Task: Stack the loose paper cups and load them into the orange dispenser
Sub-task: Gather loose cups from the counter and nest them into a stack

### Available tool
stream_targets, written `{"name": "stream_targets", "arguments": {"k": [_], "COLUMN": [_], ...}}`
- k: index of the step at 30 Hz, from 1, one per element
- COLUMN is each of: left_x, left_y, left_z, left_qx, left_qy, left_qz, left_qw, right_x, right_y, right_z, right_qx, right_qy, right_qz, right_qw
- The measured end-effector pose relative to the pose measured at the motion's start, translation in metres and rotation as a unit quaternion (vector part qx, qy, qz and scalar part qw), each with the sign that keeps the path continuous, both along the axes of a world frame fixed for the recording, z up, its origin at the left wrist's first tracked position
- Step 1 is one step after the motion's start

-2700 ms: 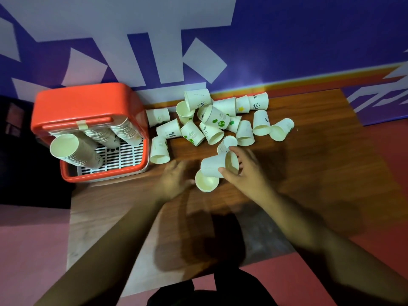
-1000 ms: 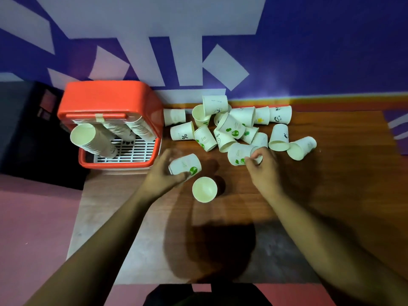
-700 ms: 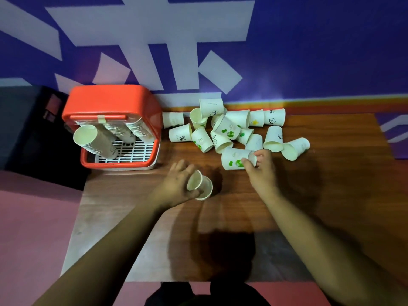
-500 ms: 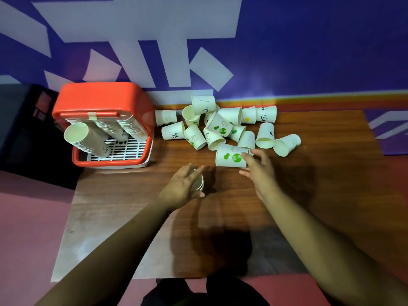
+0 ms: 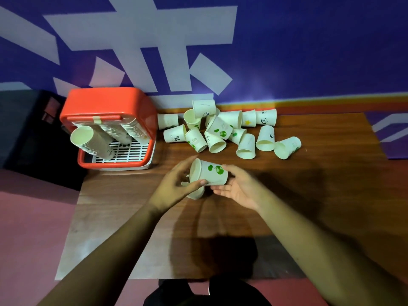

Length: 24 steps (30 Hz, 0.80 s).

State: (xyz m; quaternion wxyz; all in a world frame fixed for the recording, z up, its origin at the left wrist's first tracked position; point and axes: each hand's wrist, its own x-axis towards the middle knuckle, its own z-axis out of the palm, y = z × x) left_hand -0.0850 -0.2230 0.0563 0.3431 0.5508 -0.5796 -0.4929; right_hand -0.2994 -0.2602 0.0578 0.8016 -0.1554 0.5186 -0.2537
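A white paper cup with green dots (image 5: 210, 174) lies sideways above the wooden table (image 5: 320, 202), mouth to the left, between my two hands. My right hand (image 5: 239, 187) grips its base end with spread fingers. My left hand (image 5: 176, 184) curls around a plain paper cup (image 5: 195, 194) just below, and its thumb touches the dotted cup's underside. Several loose cups (image 5: 220, 132) lie tumbled near the wall. At the back left, the orange dispenser (image 5: 108, 102) has three cup stacks (image 5: 95, 142) leaning out of it.
A white slotted tray (image 5: 125, 152) sits in the dispenser's base. The table's left edge (image 5: 76, 202) runs below the dispenser, with pink floor beyond. A dark object (image 5: 26, 133) stands left of the dispenser. A purple and white wall rises behind the cups.
My right hand drew the green-dotted cup out of the pile toward me and to the left. My left hand lifted the plain cup, and the two cups now meet.
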Motion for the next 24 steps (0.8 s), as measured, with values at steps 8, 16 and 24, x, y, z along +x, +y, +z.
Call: {"name": "stream_targets", "arguments": {"k": [8,16,24], "left_x": [0.042,0.017,0.000], "left_y": [0.005,0.004,0.009], "left_z": [-0.005,-0.057,-0.079], "left_qx": [-0.072,0.007,0.071], "left_qy": [-0.188,-0.294,-0.210], "left_qz": [-0.016,-0.093,-0.076], "left_qw": [0.979,0.951,0.972], "right_x": [-0.019,-0.035,-0.048], "right_y": [-0.054,-0.082,-0.109], "right_z": [-0.023,-0.062,-0.092], "right_qx": [-0.197,-0.228,-0.194], "right_qy": [0.456,0.612,0.569], "right_qz": [0.082,0.213,0.273], "right_qw": [0.864,0.727,0.751]}}
